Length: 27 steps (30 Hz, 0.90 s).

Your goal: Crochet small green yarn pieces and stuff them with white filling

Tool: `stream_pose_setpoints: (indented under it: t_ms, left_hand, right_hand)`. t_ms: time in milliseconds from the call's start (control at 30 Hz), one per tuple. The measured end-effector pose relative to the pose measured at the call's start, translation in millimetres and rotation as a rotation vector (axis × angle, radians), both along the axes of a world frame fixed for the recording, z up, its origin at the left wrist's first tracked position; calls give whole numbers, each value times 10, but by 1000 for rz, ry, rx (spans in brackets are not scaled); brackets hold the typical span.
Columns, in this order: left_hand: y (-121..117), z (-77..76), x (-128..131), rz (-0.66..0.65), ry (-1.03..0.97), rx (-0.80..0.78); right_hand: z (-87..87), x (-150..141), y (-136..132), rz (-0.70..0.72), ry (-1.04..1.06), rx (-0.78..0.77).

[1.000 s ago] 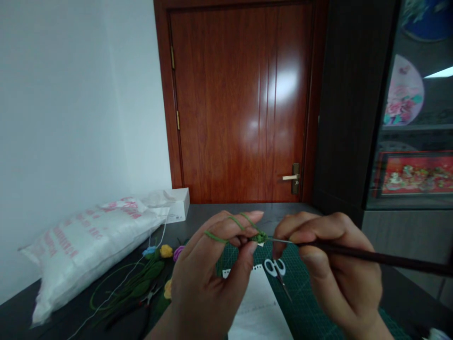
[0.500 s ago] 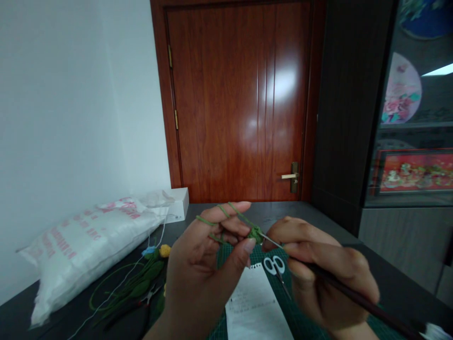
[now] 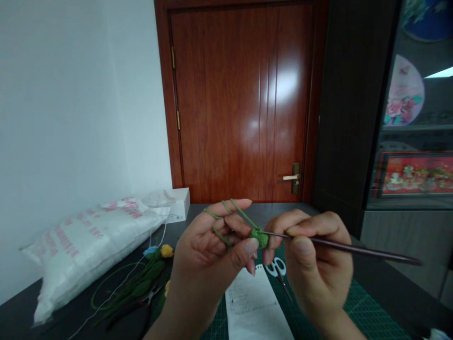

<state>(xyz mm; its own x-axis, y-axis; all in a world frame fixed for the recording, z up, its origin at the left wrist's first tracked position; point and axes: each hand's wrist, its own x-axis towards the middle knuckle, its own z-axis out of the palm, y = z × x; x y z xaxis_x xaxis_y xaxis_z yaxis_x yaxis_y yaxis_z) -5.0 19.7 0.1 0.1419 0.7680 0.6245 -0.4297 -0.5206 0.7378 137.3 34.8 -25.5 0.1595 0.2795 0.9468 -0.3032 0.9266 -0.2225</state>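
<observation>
Between the thumb and fingers of my left hand [image 3: 212, 255] is a small green crochet piece [image 3: 260, 237]. Green yarn [image 3: 244, 213] loops around that hand's raised index finger and runs down to the piece. My right hand [image 3: 318, 264] grips a crochet hook [image 3: 361, 249] with a dark handle and a thin metal shaft. The hook lies nearly level, its tip at the top edge of the green piece; whether it sits inside a stitch is too small to tell. A right fingertip is close beside the piece.
Below my hands lie a written notepad sheet [image 3: 253, 302], white-handled scissors [image 3: 278, 271] and a green cutting mat [image 3: 371, 307]. To the left are a large white plastic bag [image 3: 95, 241], a white box [image 3: 180, 204], green crocheted stems and leaves [image 3: 145, 283], a yellow flower [image 3: 166, 250] and pliers [image 3: 150, 297].
My right hand has turned, swinging the hook's handle end up from sloping down to nearly level. The green piece has tilted and shows more of its side. My left hand keeps its hold.
</observation>
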Motion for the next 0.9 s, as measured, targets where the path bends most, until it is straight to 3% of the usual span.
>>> stream_pose_setpoints:
  t_ms: [200, 367, 567, 900]
  left_hand:
    - [5, 9, 3, -12, -2, -20]
    - [-22, 9, 21, -38, -35, -71]
    - [-58, 3, 49, -61, -78, -133]
    - [-29, -11, 79, -218, -81, -193]
  right_hand:
    - [-42, 71, 16, -211, -82, 128]
    - [-146, 26, 87, -205, -7, 136]
    - [-297, 44, 127, -377, -71, 256]
    - [-100, 16, 103, -443, -73, 344]
